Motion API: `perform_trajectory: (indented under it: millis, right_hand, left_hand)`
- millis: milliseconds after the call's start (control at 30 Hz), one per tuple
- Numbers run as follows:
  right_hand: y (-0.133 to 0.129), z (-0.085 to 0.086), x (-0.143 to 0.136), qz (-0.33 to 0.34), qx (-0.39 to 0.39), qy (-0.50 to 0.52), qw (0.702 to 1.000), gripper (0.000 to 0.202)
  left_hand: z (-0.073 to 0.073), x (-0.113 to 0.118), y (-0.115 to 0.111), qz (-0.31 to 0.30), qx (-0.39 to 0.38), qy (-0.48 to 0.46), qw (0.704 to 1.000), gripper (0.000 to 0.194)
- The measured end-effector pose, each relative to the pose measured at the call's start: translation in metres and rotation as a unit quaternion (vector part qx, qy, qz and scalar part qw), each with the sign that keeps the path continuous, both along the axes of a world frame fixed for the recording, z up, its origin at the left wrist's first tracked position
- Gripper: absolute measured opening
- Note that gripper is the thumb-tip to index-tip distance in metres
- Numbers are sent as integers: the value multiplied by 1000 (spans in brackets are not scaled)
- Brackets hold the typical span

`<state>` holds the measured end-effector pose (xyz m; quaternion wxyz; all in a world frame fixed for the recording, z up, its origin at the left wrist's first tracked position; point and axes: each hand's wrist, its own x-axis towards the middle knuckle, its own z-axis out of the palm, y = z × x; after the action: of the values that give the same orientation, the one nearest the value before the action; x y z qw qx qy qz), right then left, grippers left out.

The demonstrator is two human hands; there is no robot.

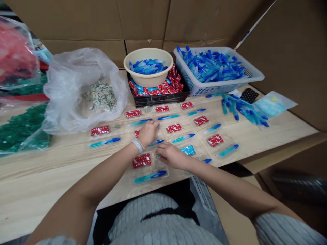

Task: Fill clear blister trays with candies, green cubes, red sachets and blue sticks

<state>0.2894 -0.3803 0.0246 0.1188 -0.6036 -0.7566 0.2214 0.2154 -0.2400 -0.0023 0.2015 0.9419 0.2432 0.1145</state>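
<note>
Clear plastic trays (pixel 167 173) are spread over the table, most showing a red packet (pixel 141 161) with white marks and a blue-and-teal pen-like piece (pixel 150 177). My left hand (pixel 147 134), with a pale band on its wrist, reaches over the middle trays, fingers pinched. A small pale-green bit shows at its tips. Closer to me, my right hand (pixel 171 155) is closed on a small patterned piece (pixel 158 156), above a tray's small compartment. Right of it lies a blue packet (pixel 188 150). Both hands partly cover the trays beneath them.
An open plastic bag (pixel 58 88) holds many small patterned pieces (pixel 100 97). Behind the trays stand a cream bowl (pixel 150 81) on a black box (pixel 158 101) of packets, and a white basket (pixel 217 85) of blue pieces. Loose blue pieces (pixel 236 109) lie right; green bagged items (pixel 22 129) left.
</note>
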Motion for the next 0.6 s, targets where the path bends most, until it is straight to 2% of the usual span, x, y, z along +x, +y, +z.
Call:
perform_trajectory:
  millis: [133, 267, 400, 600]
  right_hand:
    - [5, 2, -7, 7, -36, -103, 994, 13]
    - [6, 7, -10, 7, -63, -134, 989, 17]
    - [4, 9, -9, 9, -48, -145, 988, 15]
    - [1, 2, -6, -7, -2, -154, 988, 12]
  left_hand:
    - [3, 1, -1, -15, 13, 36, 999, 23]
    - [5, 2, 0, -24, -21, 32, 999, 25]
    - [1, 1, 3, -27, -40, -14, 999, 24]
    - [-6, -5, 5, -18, -25, -53, 998, 25]
